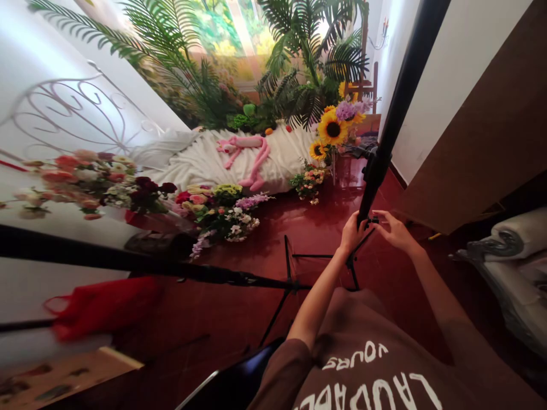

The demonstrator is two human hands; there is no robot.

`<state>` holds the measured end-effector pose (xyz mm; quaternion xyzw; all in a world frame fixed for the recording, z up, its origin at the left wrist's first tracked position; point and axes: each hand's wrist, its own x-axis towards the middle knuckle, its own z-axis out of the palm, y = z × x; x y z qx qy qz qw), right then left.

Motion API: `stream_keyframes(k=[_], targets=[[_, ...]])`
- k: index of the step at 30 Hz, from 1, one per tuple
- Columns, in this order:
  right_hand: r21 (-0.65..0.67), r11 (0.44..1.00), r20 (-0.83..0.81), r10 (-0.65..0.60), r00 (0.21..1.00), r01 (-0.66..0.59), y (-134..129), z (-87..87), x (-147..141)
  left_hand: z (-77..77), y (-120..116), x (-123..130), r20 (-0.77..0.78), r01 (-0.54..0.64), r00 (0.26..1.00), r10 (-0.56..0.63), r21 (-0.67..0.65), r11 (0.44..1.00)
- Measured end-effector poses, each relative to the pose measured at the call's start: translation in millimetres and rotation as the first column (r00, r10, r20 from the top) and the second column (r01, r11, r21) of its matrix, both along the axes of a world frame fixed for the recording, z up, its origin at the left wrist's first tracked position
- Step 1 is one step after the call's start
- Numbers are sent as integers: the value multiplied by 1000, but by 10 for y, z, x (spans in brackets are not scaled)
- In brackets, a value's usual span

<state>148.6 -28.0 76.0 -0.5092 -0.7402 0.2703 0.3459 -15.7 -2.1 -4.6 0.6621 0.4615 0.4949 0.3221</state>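
My left hand [351,232] is wrapped round the lower part of a black light stand pole [375,171], which leans up to the top right. A small black knob [374,220] sticks out from the pole's side just by that hand. My right hand [395,232] is close to the knob, with thumb and fingers apart on either side of it; whether a fingertip touches it I cannot tell. Below my hands the stand's thin black legs [355,276] reach the floor, partly hidden by my left forearm.
A second black stand [192,270] crosses the left side, its legs spread on the red floor [273,228]. Beyond lies a white-draped bed [196,159] with a pink plush toy [252,142], flowers [231,213] and sunflowers [332,128]. Plastic-wrapped rolls [513,245] stand at right, a red bag [102,304] at left.
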Motion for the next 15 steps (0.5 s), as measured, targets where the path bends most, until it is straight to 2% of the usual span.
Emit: stream_keyframes(k=[2,5,9,15], targets=[[-26,1000,8,-5,1000,5,-92,-165,22,-1,2,-5,-4,-4,1000,4,8,1000],[-3,1000,16,-16,1000,16,-144,-308,12,9,2,-13,-12,5,1000,-5,3,1000],[32,998,11,-62,998,61,-103,-419,-4,33,-8,-18,-16,4,1000,-4,-15,1000],[31,992,-115,-118,986,123,-29,-500,-83,47,-24,-19,1,11,1000,-11,-30,999]])
